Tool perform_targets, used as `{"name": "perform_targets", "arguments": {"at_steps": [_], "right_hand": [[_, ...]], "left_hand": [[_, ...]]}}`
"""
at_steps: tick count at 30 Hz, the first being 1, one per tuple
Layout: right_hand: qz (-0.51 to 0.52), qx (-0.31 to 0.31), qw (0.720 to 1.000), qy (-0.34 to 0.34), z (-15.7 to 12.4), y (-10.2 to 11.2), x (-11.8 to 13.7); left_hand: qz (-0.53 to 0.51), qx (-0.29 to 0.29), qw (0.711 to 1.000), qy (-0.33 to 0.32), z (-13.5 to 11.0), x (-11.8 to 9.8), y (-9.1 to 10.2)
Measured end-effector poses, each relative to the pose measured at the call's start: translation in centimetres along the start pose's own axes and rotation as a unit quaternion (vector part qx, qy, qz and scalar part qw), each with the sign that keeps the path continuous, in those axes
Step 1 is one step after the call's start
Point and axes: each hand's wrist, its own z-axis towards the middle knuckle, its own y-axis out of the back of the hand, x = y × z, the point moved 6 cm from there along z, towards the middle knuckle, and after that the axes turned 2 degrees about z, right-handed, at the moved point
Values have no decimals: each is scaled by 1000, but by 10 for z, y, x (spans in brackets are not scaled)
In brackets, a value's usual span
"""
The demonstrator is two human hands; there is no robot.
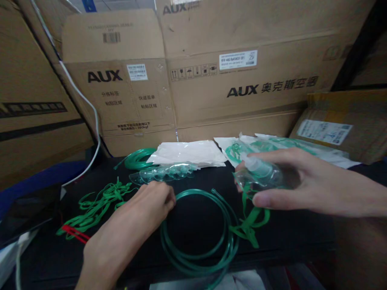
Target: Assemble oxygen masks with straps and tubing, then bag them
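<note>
In my right hand [296, 181] is a clear plastic oxygen mask [266, 174] with a frosted connector, gripped between thumb and fingers. A green elastic strap [252, 227] dangles from it over the dark table. My left hand [154, 201] is closed at the upper left side of a loop of green tubing [196, 192]; its fingertips are hidden, but the tubing runs into the fist. The loop hangs down past the table's front edge. Just beyond the left hand lies a row of nested clear masks [166, 172].
Loose green straps [99, 203] and a red strip [75, 233] lie at left. Behind are coiled tubing [139, 159], white packets [187, 153] and bagged green tubing [272, 143]. Cardboard boxes [199, 100] wall the back; a white cable [93, 108] hangs left beside a dark screen [30, 217].
</note>
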Motion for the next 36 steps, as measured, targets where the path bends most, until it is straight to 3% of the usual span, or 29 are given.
{"name": "perform_targets", "arguments": {"at_steps": [2,4,9,12,14,17,20,26,31,36], "right_hand": [[-25,27,999,-21,-2,-2,-1],[-27,44,998,-21,-2,-3,1],[37,120,992,28,1,-9,20],[67,162,984,26,0,-10,25],[81,173,981,24,-1,-10,25],[78,157,984,29,0,-9,24],[57,128,990,28,3,-8,23],[43,103,993,26,5,-11,22],[50,68,996,2,8,-9,11],[74,97,992,-17,12,-16,4]], "left_hand": [[30,14,999,40,-6,3,4],[48,10,998,28,-10,-8,8],[54,-83,980,-172,-25,-83,4],[60,-73,954,-283,-35,-121,-6],[49,-60,952,-295,-34,-129,-7],[29,-53,969,-240,-23,-115,-3],[14,-49,983,-179,-9,-84,0],[32,14,999,-31,13,-22,3],[84,59,993,64,8,-18,20],[22,116,987,114,-7,-18,22]]}}
